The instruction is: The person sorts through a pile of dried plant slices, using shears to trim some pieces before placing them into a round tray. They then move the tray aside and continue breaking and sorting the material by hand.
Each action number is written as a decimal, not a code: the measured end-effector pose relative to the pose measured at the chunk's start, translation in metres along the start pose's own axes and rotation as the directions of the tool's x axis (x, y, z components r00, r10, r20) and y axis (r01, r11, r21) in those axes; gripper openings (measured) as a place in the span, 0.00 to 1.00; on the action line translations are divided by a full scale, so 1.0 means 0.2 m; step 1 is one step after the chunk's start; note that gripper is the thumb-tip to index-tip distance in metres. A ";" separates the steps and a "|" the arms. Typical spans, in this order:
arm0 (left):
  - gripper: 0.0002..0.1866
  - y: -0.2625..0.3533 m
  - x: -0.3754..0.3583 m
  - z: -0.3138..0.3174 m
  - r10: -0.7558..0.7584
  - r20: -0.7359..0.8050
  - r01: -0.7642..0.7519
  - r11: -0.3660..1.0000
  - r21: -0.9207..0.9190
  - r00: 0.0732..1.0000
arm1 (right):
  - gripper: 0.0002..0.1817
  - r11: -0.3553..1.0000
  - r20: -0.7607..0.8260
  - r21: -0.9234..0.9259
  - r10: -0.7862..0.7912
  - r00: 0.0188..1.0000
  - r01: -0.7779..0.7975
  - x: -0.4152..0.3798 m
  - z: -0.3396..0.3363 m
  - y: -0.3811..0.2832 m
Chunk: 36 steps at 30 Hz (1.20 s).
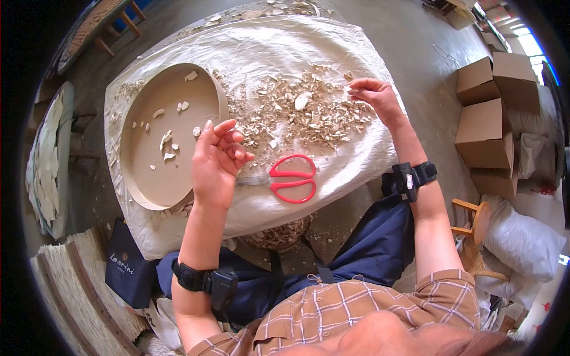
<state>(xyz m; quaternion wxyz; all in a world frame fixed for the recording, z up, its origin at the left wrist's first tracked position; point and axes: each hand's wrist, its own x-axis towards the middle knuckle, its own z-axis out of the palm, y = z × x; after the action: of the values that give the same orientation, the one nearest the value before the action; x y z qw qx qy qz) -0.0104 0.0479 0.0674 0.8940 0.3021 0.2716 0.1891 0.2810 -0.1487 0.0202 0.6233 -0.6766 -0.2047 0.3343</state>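
Observation:
A loose pile of small, pale dried pieces (323,115) covers the middle of the cloth-covered table. At its right edge, my right hand (380,99) pinches a small whitish piece (349,92) between thumb and fingertips. My left hand (217,166) is palm up by the right rim of a round shallow tray (142,178), its fingers loosely curled and apart, with nothing visible in them. Several larger pale pieces lie scattered in the tray. Red-handled scissors (293,179) rest on the cloth to the right of my left hand, their blades partly hidden near my wrist.
A white cloth (338,44) covers the table. Beneath its front edge stands a container of dried pieces (279,232). Cardboard boxes (484,133) and a wooden stool (475,219) are on the right. A dark bag (127,261) stands at lower left, near a rack of pale pieces (47,160).

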 end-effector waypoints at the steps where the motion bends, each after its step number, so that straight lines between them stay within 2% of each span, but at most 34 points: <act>1: 0.19 0.00 0.00 0.00 -0.008 -0.007 0.008 1.000 0.001 1.000 | 0.12 0.997 0.062 -0.063 -0.050 0.997 0.053 0.00 0.01 0.01; 2: 0.19 -0.01 0.01 0.01 -0.008 -0.007 0.008 1.000 0.001 1.000 | 0.12 0.986 0.127 -0.123 -0.095 0.987 0.110 0.00 0.01 0.01; 3: 0.19 -0.01 0.01 0.01 -0.011 -0.005 0.011 1.000 0.003 1.000 | 0.12 0.986 0.126 -0.123 -0.094 0.988 0.110 -0.02 0.03 0.00; 5: 0.19 -0.01 0.01 0.01 -0.016 -0.003 0.016 1.000 0.006 1.000 | 0.08 0.986 0.145 -0.162 -0.016 0.989 0.039 -0.04 0.07 -0.03; 6: 0.19 -0.01 0.01 0.01 -0.015 -0.004 0.015 1.000 0.015 1.000 | 0.08 0.988 0.035 -0.133 -0.078 0.996 0.082 -0.04 0.09 -0.02; 7: 0.19 -0.02 0.01 0.01 -0.013 -0.007 0.014 1.000 0.024 1.000 | 0.08 0.988 0.036 -0.134 -0.075 0.997 0.079 -0.03 0.07 0.00; 8: 0.19 -0.01 0.00 0.01 -0.014 -0.008 0.014 1.000 0.024 1.000 | 0.08 0.864 -0.007 -0.492 -0.129 0.992 0.109 -0.01 0.02 0.02; 9: 0.19 -0.01 0.00 0.01 -0.019 -0.011 0.019 0.999 0.030 1.000 | 0.09 0.616 -0.027 -0.781 -0.196 0.980 0.102 0.00 0.00 0.03; 10: 0.19 -0.01 0.00 0.01 -0.024 -0.014 0.024 0.999 0.035 1.000 | 0.10 0.561 0.013 -0.818 -0.202 0.979 0.127 0.00 -0.02 0.05; 11: 0.19 -0.01 0.00 0.01 -0.023 -0.014 0.023 0.999 0.035 1.000 | 0.10 0.561 0.014 -0.818 -0.202 0.979 0.128 0.00 -0.02 0.08; 14: 0.19 -0.02 0.00 0.01 -0.028 -0.017 0.028 0.999 0.028 0.999 | 0.07 0.327 0.150 -0.912 -0.297 0.943 0.248 -0.01 0.03 0.13; 18: 0.18 -0.03 0.01 0.00 -0.036 -0.005 0.036 0.999 0.030 0.999 | 0.07 0.283 0.144 -0.931 -0.294 0.945 0.230 -0.01 0.05 0.11; 20: 0.18 -0.03 0.01 0.00 -0.040 -0.004 0.040 0.999 0.034 0.999 | 0.10 0.573 -0.022 -0.816 -0.164 0.986 0.077 0.00 0.04 0.11; 21: 0.18 -0.03 0.01 0.00 -0.047 -0.004 0.047 0.998 0.044 0.999 | 0.10 0.574 -0.018 -0.815 -0.164 0.986 0.080 -0.01 0.06 0.09; 22: 0.17 -0.03 0.01 0.00 -0.054 -0.006 0.054 0.997 0.052 0.999 | 0.11 0.831 -0.067 -0.555 0.004 0.998 -0.040 -0.01 0.08 0.06; 23: 0.17 -0.04 0.01 0.00 -0.049 -0.012 0.050 0.997 0.051 0.999 | 0.12 0.957 -0.050 -0.223 0.179 0.983 -0.185 -0.03 0.09 0.04; 24: 0.15 -0.05 0.01 0.01 -0.058 -0.008 0.059 0.989 0.139 0.998 | 0.11 0.979 -0.034 -0.080 0.186 0.982 -0.188 -0.06 0.15 0.01; 25: 0.14 -0.05 0.01 0.02 -0.067 -0.007 0.067 0.972 0.227 0.998 | 0.11 0.979 -0.024 -0.079 0.187 0.982 -0.188 -0.09 0.20 -0.02; 26: 0.10 -0.06 0.00 0.04 -0.075 -0.014 0.076 0.954 0.290 0.997 | 0.11 0.977 0.028 0.025 0.209 0.977 -0.210 -0.13 0.26 -0.05; 27: 0.10 -0.07 0.00 0.05 -0.066 -0.026 0.071 0.954 0.292 0.997 | 0.11 0.963 0.085 0.128 0.226 0.970 -0.236 -0.16 0.30 -0.07; 29: 0.09 -0.11 0.00 0.07 -0.086 0.032 0.062 0.883 0.466 0.996 | 0.12 0.958 0.174 0.148 0.220 0.960 -0.246 -0.25 0.39 -0.09; 31: 0.09 -0.15 0.00 0.07 -0.020 0.107 -0.052 0.772 0.634 0.994 | 0.11 0.959 0.188 0.124 0.230 0.955 -0.255 -0.34 0.48 -0.10; 33: 0.10 -0.19 0.00 0.07 0.021 0.207 -0.164 0.693 0.702 0.978 | 0.11 0.954 0.207 0.129 0.242 0.948 -0.271 -0.38 0.54 -0.08; 36: 0.11 -0.22 -0.02 0.08 -0.011 0.206 -0.135 0.721 0.680 0.978 | 0.11 0.892 0.272 0.284 0.276 0.922 -0.351 -0.41 0.61 -0.07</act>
<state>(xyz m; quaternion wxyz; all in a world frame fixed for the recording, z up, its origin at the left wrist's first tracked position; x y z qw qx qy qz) 0.0046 0.0064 0.0518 0.7324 0.6390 0.2230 0.0740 0.1399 -0.1180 0.0502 0.6372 -0.5457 -0.1027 0.5344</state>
